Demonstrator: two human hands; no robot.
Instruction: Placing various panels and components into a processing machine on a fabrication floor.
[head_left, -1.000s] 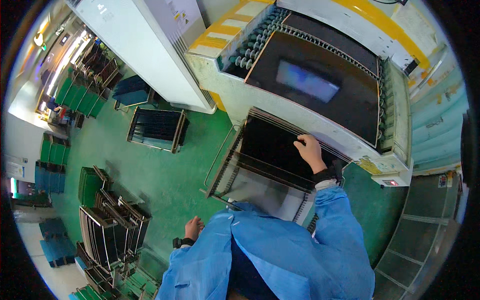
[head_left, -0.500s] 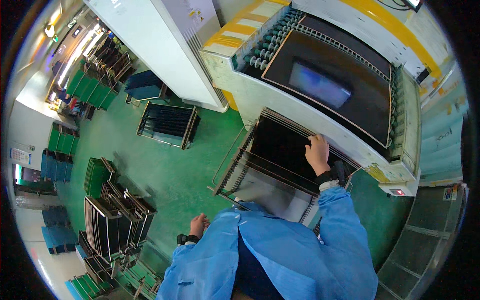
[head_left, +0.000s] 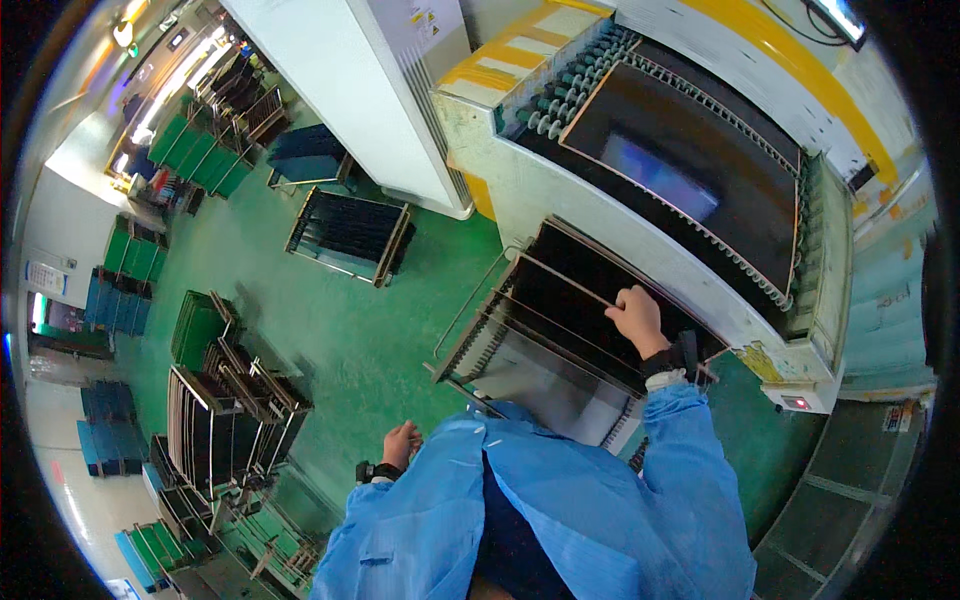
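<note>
Pinching the upper edge of a dark panel (head_left: 555, 290), the right hand (head_left: 637, 317) is seen at 3 o'clock from the centre of the view, thumb and fingers pressed together on that edge. The panel is placed within a metal rack (head_left: 462, 388), between the centre and 3 o'clock; how deep its lower edge is seated cannot be told. The left hand (head_left: 401, 446) is lowered at 7 o'clock, beside the blue coat (head_left: 540, 530), its fingers loosely curled; whether anything is held there cannot be told. Each wrist is circled by a black band (head_left: 683, 352). At 1 to 2 o'clock, just beyond the rack, is listed a pale machine (head_left: 600, 205), topped by rollers (head_left: 550, 118) and a dark board (head_left: 730, 150) laid flat, by which a bluish glare is returned. At 11 o'clock is noted a white cabinet (head_left: 350, 95); at 10 o'clock, a second rack (head_left: 345, 235), filled with dark boards, is set on the green floor (head_left: 350, 340). At 8 o'clock, further racks (head_left: 205, 445) are crowded together. At 3 o'clock, near the rim, a pale curtain (head_left: 890, 310) is hung.
</note>
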